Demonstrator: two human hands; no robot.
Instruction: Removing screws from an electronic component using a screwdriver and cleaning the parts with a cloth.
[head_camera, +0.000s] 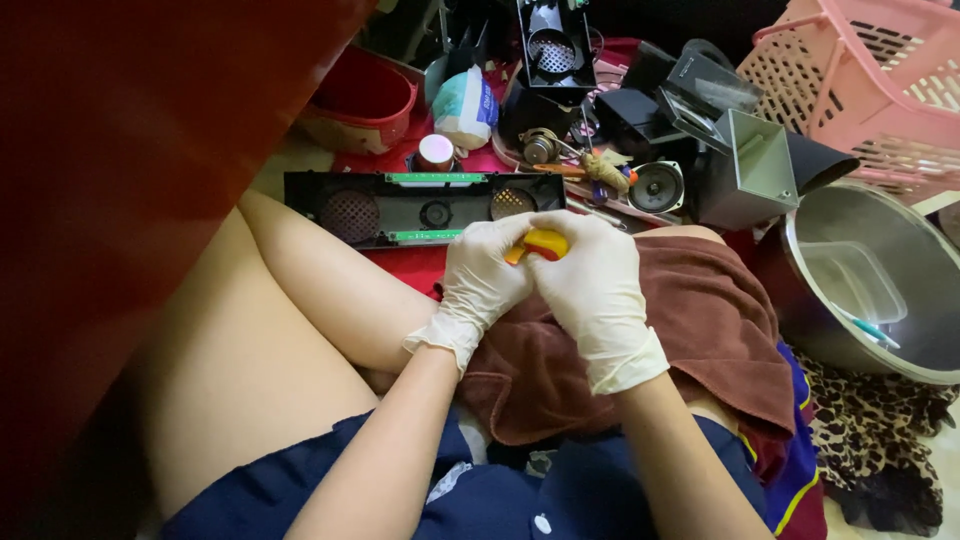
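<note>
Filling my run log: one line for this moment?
hands: left hand and right hand gloved, gripping yellow-red object | under: brown towel on lap

The yellow-and-red object is mostly covered by the gloved left hand and right hand; its kind cannot be told. The pink basket and steel bowl are cut off by the right edge.

A long black plastic speaker panel lies at twelve o'clock beyond the brown towel, the round steel bowl at three, the pink plastic basket at two.
</note>
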